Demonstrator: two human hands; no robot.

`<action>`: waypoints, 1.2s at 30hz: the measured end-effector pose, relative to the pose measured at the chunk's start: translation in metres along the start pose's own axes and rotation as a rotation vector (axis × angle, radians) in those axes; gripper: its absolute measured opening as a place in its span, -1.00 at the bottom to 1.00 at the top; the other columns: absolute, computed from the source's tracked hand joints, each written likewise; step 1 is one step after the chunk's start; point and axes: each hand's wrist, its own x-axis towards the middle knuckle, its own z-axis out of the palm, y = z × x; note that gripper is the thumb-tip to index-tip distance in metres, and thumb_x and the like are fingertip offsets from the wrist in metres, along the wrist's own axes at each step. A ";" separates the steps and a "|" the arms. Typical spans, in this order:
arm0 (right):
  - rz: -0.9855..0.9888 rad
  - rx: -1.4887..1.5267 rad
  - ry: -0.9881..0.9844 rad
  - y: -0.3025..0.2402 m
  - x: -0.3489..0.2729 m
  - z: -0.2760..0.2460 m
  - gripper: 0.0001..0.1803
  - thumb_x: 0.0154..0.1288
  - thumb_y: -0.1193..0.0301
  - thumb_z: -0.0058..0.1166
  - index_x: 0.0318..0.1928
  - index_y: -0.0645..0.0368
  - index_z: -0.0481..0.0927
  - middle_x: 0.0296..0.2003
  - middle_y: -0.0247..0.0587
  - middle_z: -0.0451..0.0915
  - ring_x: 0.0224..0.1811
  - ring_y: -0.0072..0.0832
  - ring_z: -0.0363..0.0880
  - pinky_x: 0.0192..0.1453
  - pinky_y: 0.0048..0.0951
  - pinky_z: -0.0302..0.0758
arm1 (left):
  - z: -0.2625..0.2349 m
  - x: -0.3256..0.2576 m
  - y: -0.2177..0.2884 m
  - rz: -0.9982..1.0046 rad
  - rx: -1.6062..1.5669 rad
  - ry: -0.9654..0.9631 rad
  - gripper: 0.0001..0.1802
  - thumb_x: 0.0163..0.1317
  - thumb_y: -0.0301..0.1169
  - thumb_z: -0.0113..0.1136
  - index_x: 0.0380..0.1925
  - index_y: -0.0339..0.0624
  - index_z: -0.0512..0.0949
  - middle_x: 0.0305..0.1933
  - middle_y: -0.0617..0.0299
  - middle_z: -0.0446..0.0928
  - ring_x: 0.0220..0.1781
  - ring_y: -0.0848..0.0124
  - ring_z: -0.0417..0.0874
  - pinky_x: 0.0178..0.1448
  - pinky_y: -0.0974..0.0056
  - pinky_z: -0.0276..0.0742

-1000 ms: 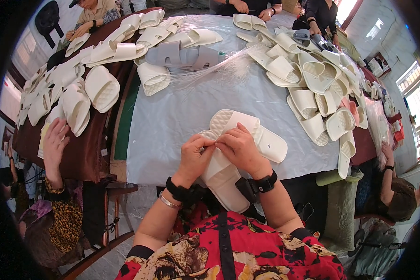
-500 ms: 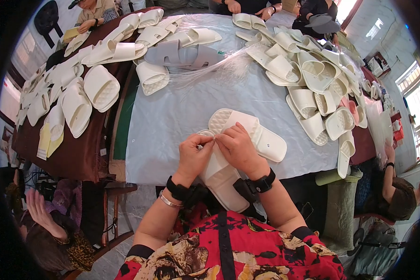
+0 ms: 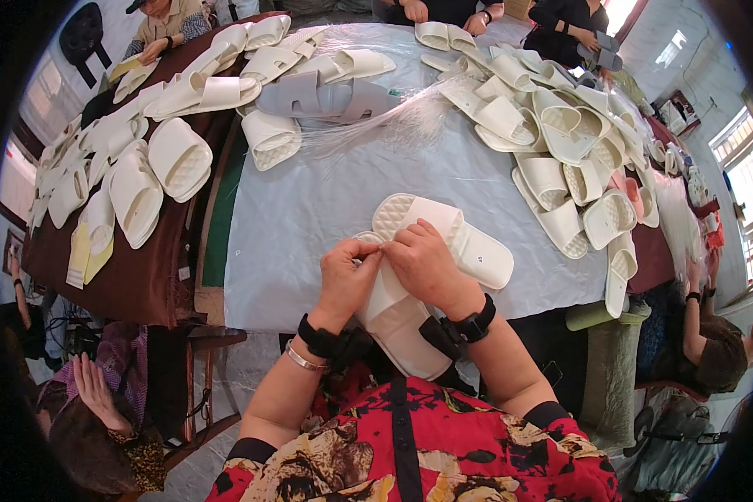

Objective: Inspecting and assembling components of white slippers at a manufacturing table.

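Both my hands meet fingertip to fingertip above a pair of white slippers at the table's front edge. My left hand (image 3: 349, 274) is closed in a pinch, and my right hand (image 3: 422, 261) pinches right beside it. Whatever they hold is too small to make out. Beneath them, one white slipper (image 3: 404, 335) points toward me, its toe part past the table edge. The second white slipper (image 3: 483, 253) lies just beyond my right hand, slanting to the right, with a small dark mark on its sole.
White slippers (image 3: 502, 121) are heaped at the right, and more white slippers (image 3: 180, 159) cover the brown table (image 3: 100, 289) at left. A grey pair (image 3: 326, 98) and a bundle of clear strands (image 3: 410, 115) lie farther back on the plastic-covered table (image 3: 309, 209). Several people sit or stand around.
My hands stay pinched together in almost the same place. At the far right a co-worker now holds up grey slippers, and a person's hand at lower left has shifted.
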 end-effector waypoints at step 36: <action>0.067 0.038 0.042 0.000 -0.038 0.011 -0.75 -0.12 0.45 0.16 -0.31 0.09 0.56 -0.36 -0.24 0.50 -0.18 -0.25 0.50 -0.07 -0.23 0.43 | -0.063 0.014 -0.063 -0.012 -0.018 0.192 -0.87 0.30 -0.48 0.11 -0.24 -0.34 0.53 -0.31 0.29 0.53 -0.27 0.55 0.49 -0.13 0.41 0.46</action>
